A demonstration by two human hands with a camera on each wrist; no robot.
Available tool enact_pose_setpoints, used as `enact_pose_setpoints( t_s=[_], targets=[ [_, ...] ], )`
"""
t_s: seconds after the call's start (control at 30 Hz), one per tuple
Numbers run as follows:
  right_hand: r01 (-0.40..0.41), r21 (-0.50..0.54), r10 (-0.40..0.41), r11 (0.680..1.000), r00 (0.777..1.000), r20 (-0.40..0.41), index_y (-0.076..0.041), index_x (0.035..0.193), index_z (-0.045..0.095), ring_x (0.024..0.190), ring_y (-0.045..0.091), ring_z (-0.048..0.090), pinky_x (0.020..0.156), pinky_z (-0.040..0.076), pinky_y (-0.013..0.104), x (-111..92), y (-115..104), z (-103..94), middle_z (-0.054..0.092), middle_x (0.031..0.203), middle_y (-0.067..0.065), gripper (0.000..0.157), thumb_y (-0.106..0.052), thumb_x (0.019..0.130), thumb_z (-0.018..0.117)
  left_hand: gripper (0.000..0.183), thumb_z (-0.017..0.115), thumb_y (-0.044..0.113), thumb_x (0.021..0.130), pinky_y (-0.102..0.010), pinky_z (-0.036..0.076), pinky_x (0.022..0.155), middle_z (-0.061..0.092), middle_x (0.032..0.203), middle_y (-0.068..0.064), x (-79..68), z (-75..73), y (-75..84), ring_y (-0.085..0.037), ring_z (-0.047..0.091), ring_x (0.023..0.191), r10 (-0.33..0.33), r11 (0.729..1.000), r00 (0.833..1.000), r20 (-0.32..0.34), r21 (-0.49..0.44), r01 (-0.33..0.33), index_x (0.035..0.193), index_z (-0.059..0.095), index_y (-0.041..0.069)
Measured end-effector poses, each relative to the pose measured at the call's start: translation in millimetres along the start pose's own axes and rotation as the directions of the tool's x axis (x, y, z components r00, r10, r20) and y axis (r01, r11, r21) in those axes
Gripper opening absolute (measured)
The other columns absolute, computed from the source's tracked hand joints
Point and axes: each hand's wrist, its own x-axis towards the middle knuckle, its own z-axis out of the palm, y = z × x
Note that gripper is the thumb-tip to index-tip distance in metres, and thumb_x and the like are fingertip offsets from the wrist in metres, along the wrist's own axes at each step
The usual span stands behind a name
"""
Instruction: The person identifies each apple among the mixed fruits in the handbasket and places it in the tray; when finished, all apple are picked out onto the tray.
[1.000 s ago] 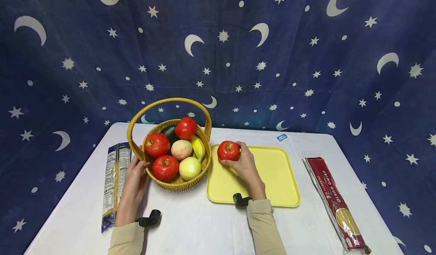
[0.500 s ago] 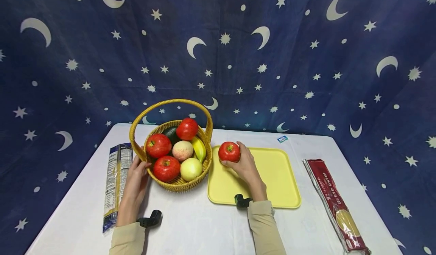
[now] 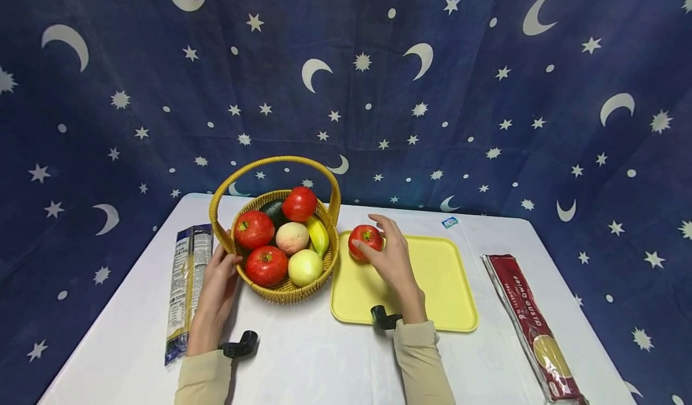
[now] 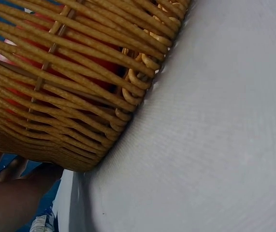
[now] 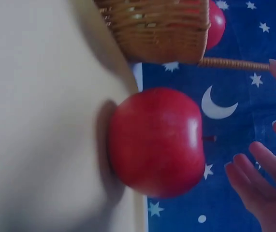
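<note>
A red apple (image 3: 366,241) sits on the yellow tray (image 3: 427,285), near its back left corner. Just above and right of it is my right hand (image 3: 390,258), fingers spread. In the right wrist view a gap shows between the fingers and the apple (image 5: 157,142). My left hand (image 3: 217,282) holds the left side of the wicker basket (image 3: 286,297) by its rim. Inside the basket lie several red fruits (image 3: 267,265), a pale green fruit (image 3: 305,267), a pinkish fruit (image 3: 292,238), a banana (image 3: 318,235) and a dark green item (image 3: 274,213).
A clear and blue pack of spaghetti (image 3: 189,285) lies left of the basket. A red spaghetti pack (image 3: 532,327) lies right of the tray. Behind the tray is a small blue-green packet (image 3: 449,222). The basket's tall handle (image 3: 281,159) arches above its fruit.
My right hand has let go of the apple; its fingers have spread and lifted off. The apple rests on the tray. My left hand stays at the basket.
</note>
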Motion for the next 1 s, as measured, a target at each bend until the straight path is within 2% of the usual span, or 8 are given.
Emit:
enact_pose_setpoints(
  t_s=[0.1,0.2,0.33,0.43,0.53,0.67,0.8,1.0],
  targets=[
    [0.028,0.048,-0.027,0.998,1.0,-0.002,-0.014,0.131,0.058,0.112,0.034,0.059,0.093,0.05,0.049,-0.7,-5.8,3.8,0.058,0.128,0.007,0.059,-0.022,0.078,0.083,0.069,0.04,-0.001,0.096,-0.021,0.028,0.108,0.017,0.162,0.0,0.5,0.3,1.0,-0.009,0.025,0.138,0.004,1.0,1.0,-0.005,-0.004,-0.004,0.157,0.022,0.025],
    [0.038,0.087,-0.041,0.996,0.999,0.033,-0.014,0.13,0.058,0.11,0.033,0.06,0.093,0.051,0.047,-0.5,-11.7,10.0,0.06,0.122,0.008,0.058,-0.024,0.078,0.083,0.068,0.04,-0.001,0.096,-0.019,0.03,0.106,0.018,0.162,0.001,1.2,0.1,2.3,-0.008,0.026,0.137,0.008,1.0,1.0,-0.01,-0.008,-0.008,0.157,0.023,0.025],
    [0.017,0.119,-0.032,0.993,0.992,0.122,-0.016,0.131,0.058,0.111,0.034,0.059,0.091,0.052,0.047,1.2,-21.6,19.0,0.06,0.122,0.006,0.058,-0.029,0.08,0.081,0.068,0.04,-0.001,0.096,-0.021,0.029,0.107,0.018,0.161,0.002,1.2,-0.3,3.6,-0.008,0.025,0.138,0.01,1.0,1.0,-0.01,-0.001,-0.01,0.156,0.024,0.026],
    [-0.019,0.159,-0.014,0.987,0.978,0.208,-0.016,0.134,0.057,0.116,0.034,0.057,0.095,0.049,0.049,4.2,-29.1,25.6,0.058,0.128,0.004,0.061,-0.033,0.08,0.08,0.069,0.04,-0.001,0.095,-0.022,0.027,0.11,0.017,0.162,0.002,1.6,-0.9,4.1,-0.009,0.024,0.14,0.011,1.0,1.0,-0.007,-0.002,-0.011,0.157,0.022,0.025],
    [-0.084,0.237,0.005,0.968,0.949,0.315,-0.015,0.134,0.056,0.119,0.034,0.056,0.098,0.047,0.049,8.1,-33.9,32.8,0.056,0.134,0.007,0.062,-0.032,0.08,0.08,0.069,0.04,-0.001,0.096,-0.024,0.025,0.112,0.014,0.163,0.002,1.8,-1.2,4.3,-0.009,0.021,0.142,0.007,1.0,1.0,0.002,0.006,-0.007,0.157,0.02,0.025],
    [-0.149,0.283,0.007,0.948,0.894,0.448,-0.014,0.134,0.056,0.12,0.035,0.056,0.098,0.048,0.045,12.6,-39.2,43.0,0.054,0.137,0.012,0.062,-0.031,0.08,0.08,0.069,0.04,0.0,0.096,-0.026,0.024,0.113,0.014,0.163,0.002,1.8,-1.1,3.3,-0.011,0.021,0.142,0.003,1.0,1.0,0.004,0.02,-0.003,0.157,0.019,0.024],
    [-0.124,0.265,-0.036,0.956,0.848,0.528,-0.01,0.133,0.057,0.12,0.035,0.056,0.098,0.048,0.045,17.9,-45.4,53.9,0.055,0.135,0.012,0.06,-0.028,0.081,0.08,0.069,0.04,0.0,0.096,-0.027,0.025,0.113,0.016,0.162,0.003,1.5,-1.5,1.0,-0.01,0.023,0.141,-0.004,1.0,1.0,-0.001,0.029,0.004,0.157,0.019,0.024],
    [-0.016,0.209,-0.113,0.978,0.799,0.591,-0.007,0.129,0.06,0.115,0.029,0.06,0.098,0.048,0.044,26.4,-57.7,70.8,0.063,0.126,0.01,0.056,-0.024,0.08,0.08,0.07,0.04,0.0,0.096,-0.021,0.031,0.106,0.015,0.162,0.003,1.7,-2.2,0.3,-0.01,0.026,0.14,-0.01,0.999,1.0,-0.003,0.038,0.01,0.157,0.018,0.025]
  ],
)
